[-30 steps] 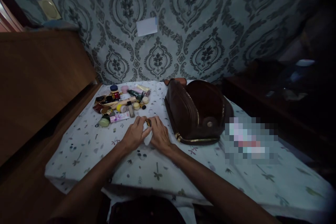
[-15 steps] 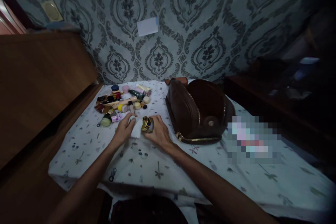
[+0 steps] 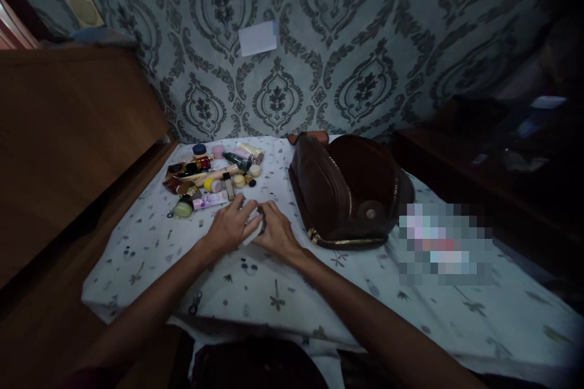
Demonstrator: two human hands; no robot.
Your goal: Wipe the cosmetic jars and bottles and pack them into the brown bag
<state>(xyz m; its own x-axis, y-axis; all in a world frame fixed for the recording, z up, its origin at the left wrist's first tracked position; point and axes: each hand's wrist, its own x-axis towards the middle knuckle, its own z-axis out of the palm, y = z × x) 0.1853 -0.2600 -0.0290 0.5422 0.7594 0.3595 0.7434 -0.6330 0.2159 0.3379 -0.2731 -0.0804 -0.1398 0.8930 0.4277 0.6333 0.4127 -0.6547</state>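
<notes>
My left hand (image 3: 229, 225) is closed on a white tissue (image 3: 249, 237), most of it hidden under the fingers, and presses it against the thing in my other hand. My right hand (image 3: 277, 232) is wrapped round a small gold-coloured container (image 3: 261, 220); only a dark sliver shows now between the hands. Both hands meet just above the cloth. Left of them lies a pink-and-white tube (image 3: 210, 200), with a pale green round item (image 3: 183, 209) beside it. On the right stands a brown cosmetic bag (image 3: 322, 185), its lid up and a gold zip along its edge.
Behind my hands lie several cosmetics, among them a dark green tube (image 3: 238, 161), a yellow-capped jar (image 3: 212, 185) and a navy-lidded jar (image 3: 199, 149). A wooden cabinet (image 3: 82, 134) borders the left side. A patterned wall rises behind; a blurred patch (image 3: 444, 243) lies right.
My left hand has moved right with the tissue, over the gold-coloured container. The container has turned within my right hand and is now mostly covered.
</notes>
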